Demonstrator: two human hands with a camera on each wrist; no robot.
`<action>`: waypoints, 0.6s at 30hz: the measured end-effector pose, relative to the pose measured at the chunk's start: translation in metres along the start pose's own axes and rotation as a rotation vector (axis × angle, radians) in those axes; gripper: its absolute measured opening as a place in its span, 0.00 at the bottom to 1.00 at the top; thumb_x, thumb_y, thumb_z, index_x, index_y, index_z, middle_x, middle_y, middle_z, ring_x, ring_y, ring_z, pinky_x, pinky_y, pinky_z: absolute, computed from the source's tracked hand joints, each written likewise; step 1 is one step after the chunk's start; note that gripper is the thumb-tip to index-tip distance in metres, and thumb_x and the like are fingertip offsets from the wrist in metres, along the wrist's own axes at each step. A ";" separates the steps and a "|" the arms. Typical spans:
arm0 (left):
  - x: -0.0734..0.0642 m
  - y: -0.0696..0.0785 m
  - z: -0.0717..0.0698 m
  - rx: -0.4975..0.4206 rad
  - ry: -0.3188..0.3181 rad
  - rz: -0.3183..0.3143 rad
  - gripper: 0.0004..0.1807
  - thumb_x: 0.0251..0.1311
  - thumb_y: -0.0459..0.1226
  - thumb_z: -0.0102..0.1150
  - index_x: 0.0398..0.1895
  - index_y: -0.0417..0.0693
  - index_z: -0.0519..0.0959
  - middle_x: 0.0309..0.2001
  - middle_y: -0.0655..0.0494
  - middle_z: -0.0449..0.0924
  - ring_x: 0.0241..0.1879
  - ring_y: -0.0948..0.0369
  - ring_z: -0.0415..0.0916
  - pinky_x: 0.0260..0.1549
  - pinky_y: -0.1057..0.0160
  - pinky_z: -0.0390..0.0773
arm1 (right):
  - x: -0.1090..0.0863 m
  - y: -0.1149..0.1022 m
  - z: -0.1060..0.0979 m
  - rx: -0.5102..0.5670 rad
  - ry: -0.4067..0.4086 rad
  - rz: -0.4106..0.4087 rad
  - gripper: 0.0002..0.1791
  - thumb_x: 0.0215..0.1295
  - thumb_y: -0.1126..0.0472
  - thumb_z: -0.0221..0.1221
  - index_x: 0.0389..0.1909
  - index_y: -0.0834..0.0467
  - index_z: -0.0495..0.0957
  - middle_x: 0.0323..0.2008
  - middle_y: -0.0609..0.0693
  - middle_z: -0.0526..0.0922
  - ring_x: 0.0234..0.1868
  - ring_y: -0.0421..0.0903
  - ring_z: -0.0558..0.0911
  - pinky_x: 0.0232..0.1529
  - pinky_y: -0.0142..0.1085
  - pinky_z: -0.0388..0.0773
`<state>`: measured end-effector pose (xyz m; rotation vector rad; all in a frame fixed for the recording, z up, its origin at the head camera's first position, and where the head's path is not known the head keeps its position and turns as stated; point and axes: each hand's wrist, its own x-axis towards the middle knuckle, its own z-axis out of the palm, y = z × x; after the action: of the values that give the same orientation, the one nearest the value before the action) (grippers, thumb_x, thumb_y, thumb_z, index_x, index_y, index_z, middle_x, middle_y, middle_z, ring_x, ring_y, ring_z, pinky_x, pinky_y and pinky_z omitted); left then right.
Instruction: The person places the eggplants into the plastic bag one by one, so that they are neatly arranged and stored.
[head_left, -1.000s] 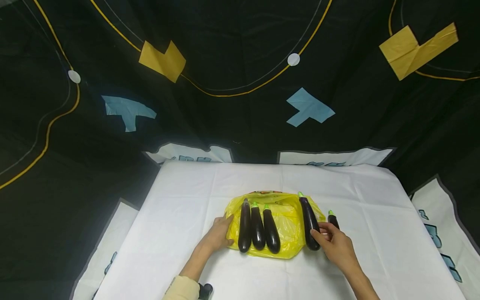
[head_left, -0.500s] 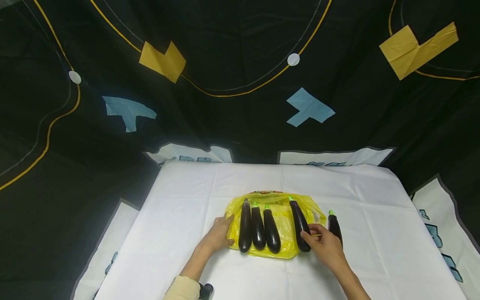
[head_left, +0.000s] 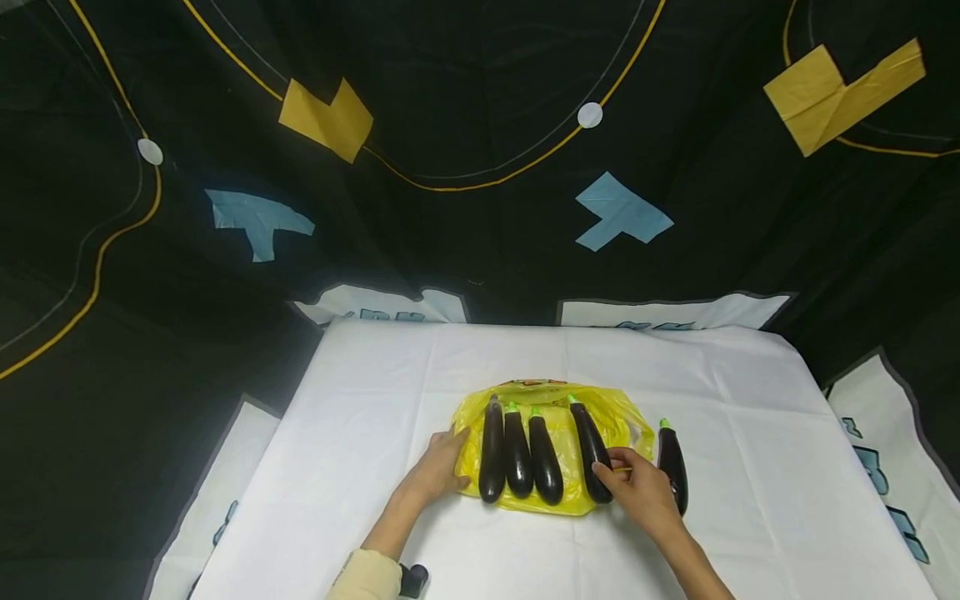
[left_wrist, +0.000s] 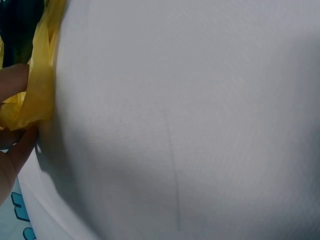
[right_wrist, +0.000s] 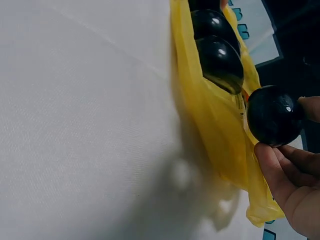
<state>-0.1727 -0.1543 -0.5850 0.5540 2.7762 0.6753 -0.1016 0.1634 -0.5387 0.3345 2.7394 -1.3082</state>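
A yellow plastic bag (head_left: pixel 564 446) lies spread on the white-covered table. Three dark eggplants (head_left: pixel 517 457) rest side by side on its left part. My left hand (head_left: pixel 435 468) grips the bag's left edge; in the left wrist view the thumb (left_wrist: pixel 14 81) lies on the inner side of the plastic, with fingers outside it. With my right hand (head_left: pixel 643 493) I hold another eggplant (head_left: pixel 588 442) by its lower side, thumb and fingers on opposite sides, over the right part of the bag. The right wrist view shows the round end of this eggplant (right_wrist: pixel 272 117) between the fingers.
One loose eggplant (head_left: pixel 672 467) lies on the white cloth (head_left: pixel 750 500), right of the bag and beside my right hand. A small black object (head_left: pixel 413 579) shows by the left sleeve (head_left: pixel 367 575). A black patterned curtain (head_left: pixel 480 242) hangs behind the table.
My right hand has moved left with the eggplant, from the bag's right edge further over the bag. The loose eggplant on the right shows more fully. My left hand stays in place.
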 end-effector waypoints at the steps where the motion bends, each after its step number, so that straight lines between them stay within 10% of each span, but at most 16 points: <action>1: 0.000 0.000 0.000 0.001 0.003 0.004 0.45 0.42 0.33 0.74 0.66 0.31 0.63 0.62 0.37 0.68 0.61 0.44 0.61 0.62 0.50 0.65 | 0.001 0.000 0.001 -0.004 0.001 -0.003 0.28 0.59 0.46 0.63 0.52 0.63 0.77 0.40 0.51 0.83 0.35 0.43 0.81 0.31 0.34 0.79; 18: 0.000 0.001 0.000 0.009 0.007 0.009 0.45 0.42 0.34 0.74 0.65 0.30 0.63 0.63 0.36 0.67 0.61 0.43 0.61 0.62 0.50 0.65 | 0.011 0.003 0.019 -0.009 -0.022 -0.023 0.23 0.59 0.52 0.64 0.49 0.65 0.77 0.37 0.51 0.83 0.32 0.41 0.80 0.29 0.32 0.77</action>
<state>-0.1726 -0.1534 -0.5843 0.5675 2.7861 0.6675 -0.1117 0.1526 -0.5549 0.2876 2.7382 -1.2964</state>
